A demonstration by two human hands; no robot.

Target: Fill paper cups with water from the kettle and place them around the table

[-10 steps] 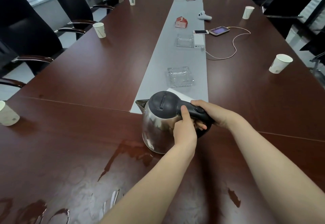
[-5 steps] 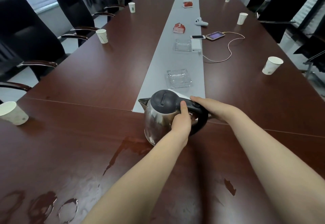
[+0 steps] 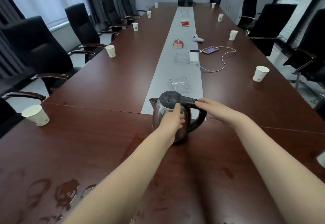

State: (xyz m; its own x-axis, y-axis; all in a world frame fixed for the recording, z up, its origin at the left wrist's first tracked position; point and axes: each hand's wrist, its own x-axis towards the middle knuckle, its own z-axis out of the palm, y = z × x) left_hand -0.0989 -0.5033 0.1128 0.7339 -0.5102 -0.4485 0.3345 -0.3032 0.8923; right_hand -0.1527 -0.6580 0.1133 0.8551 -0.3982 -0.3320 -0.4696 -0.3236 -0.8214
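One kettle (image 3: 169, 99). Nine paper cups (image 3: 110, 51): five down the left, four down the right. Two red tissue boxes (image 3: 178, 43), two phones (image 3: 210, 50), two near glass ashtrays (image 3: 180, 85), one white controller (image 3: 197, 38).

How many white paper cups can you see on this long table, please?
9 white paper cups: five down the left side, four down the right side. Others may be hidden outside the frame.
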